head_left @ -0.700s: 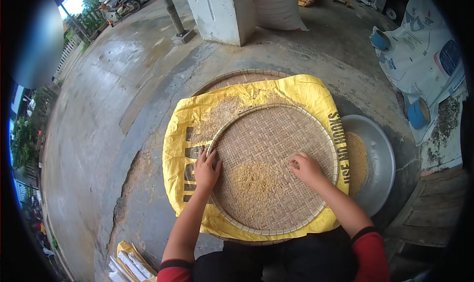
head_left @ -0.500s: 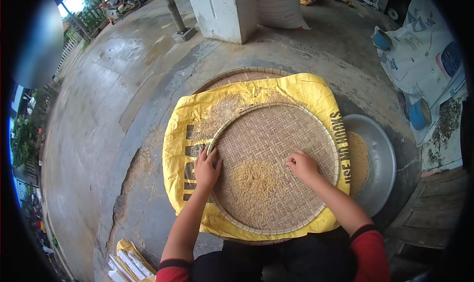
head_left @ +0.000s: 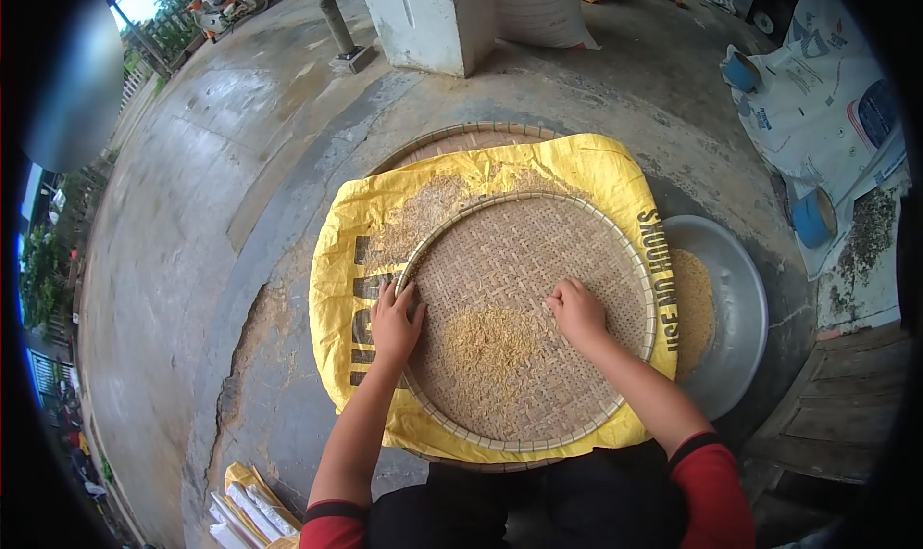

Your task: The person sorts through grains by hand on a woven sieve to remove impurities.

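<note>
So the round woven tray (head_left: pixel 519 237) is dead centre of the frame, sitting on a yellow sack (head_left: pixel 335 304), with a bigger woven tray (head_left: pixel 471 139) poking out at the top. Its loose grain (head_left: pixel 488 342) is heaped a bit below the middle.

Left hand (head_left: pixel 395 332) is over the tray's left edge, fingers spread, thumb inside. Can't tell if that grip is really clamped or just resting. Right hand (head_left: pixel 580 316) is just right of the heap with its grip closed up, fingertips bunched; can't see whether any grains are pinched in there.

Handling-wise, I'd guess the tray is pretty light, fairly stiff at the bound rim (head_left: pixel 653 330) and a bit springy in the weave. Take it by the rim, left and right sides, and keep it level, since dry grain would slide easily. The grain itself looks light and slippery, so small pinches or a cupped palm. The sack seems floppy, poor thing to hold by.
</note>
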Motion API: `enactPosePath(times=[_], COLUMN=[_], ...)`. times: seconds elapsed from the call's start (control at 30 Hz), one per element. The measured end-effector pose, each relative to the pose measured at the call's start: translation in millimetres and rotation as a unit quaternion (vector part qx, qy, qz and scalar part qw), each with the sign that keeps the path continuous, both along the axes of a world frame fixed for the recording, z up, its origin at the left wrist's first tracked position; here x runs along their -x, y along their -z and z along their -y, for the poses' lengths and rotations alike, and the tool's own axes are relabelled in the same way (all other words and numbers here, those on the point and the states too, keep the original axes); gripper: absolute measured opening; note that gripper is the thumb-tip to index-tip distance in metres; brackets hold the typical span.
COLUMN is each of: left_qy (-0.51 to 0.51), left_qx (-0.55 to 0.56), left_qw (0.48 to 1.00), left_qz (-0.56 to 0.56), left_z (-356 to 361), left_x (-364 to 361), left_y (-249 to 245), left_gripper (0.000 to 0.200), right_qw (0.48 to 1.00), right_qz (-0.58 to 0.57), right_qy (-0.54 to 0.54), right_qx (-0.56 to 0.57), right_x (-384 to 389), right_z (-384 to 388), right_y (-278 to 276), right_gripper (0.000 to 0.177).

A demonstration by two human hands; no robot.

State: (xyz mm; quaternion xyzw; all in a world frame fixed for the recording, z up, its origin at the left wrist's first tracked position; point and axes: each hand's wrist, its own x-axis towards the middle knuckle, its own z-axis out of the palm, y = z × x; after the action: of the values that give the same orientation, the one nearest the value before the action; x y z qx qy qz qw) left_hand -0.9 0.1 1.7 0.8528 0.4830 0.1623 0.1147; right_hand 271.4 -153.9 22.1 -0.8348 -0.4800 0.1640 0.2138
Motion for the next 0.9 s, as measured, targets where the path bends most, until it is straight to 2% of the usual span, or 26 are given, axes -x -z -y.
enactPosePath(times=[0.17,0.27,0.4,0.53,0.6,0.67,0.7,0.77,0.8,0.87,0.9], left_qy=[-0.003,-0.001,-0.002,-0.006,-0.012,-0.009,-0.008,-0.007,-0.007,-0.008,-0.007], left_qx=[-0.006,-0.012,0.005,0.011,0.006,0.003,-0.006,-0.005,-0.007,-0.007,-0.011], left_qw=[1.0,1.0,1.0,1.0,1.0,1.0,1.0,1.0,1.0,1.0,1.0], left_qz=[-0.005,-0.005,0.0,0.001,0.0,-0.001,-0.003,-0.004,-0.005,-0.012,-0.01], left_z=[-2.0,-2.6,-2.3,-1.8,-2.8,-2.0,-2.3,-3.0,-3.3,-1.3,-2.1], left_x=[-1.4,-1.7,-4.9,-2.7,-3.4,-2.5,-2.4,-1.8,-2.7,-2.7,-3.4], left_y=[2.1,2.6,-2.6,-1.5,-0.9,1.6,1.3,1.6,1.4,2.3,2.0], left_gripper=[0.044,0.043,0.043,0.042,0.042,0.042,0.042,0.042,0.042,0.042,0.042], right_qw=[1.0,0.999,0.997,0.992,0.974,0.965,0.965,0.94,0.941,0.968,0.983], right_qz=[0.02,0.044,0.056,0.045,0.029,0.077,0.079,0.086,0.086,0.008,-0.027], right_qy=[-0.015,-0.023,-0.045,0.056,0.158,0.21,0.21,0.29,0.289,0.171,0.104], right_qx=[-0.014,0.018,0.016,-0.108,-0.158,-0.136,-0.134,-0.156,-0.153,-0.183,-0.148], right_x=[-3.9,-5.6,-11.9,-45.9,-74.7,-108.0,-104.8,-97.5,-93.8,-76.3,-66.0], right_z=[-0.9,-2.6,4.5,48.9,81.3,120.5,124.5,132.4,128.9,111.5,98.7], right_y=[10.3,15.4,-7.1,-58.5,-62.6,-48.4,-52.6,-61.6,-61.8,-61.0,-63.2], right_gripper=[0.015,0.014,0.015,0.013,0.012,0.018,0.018,0.026,0.026,0.031,0.03])
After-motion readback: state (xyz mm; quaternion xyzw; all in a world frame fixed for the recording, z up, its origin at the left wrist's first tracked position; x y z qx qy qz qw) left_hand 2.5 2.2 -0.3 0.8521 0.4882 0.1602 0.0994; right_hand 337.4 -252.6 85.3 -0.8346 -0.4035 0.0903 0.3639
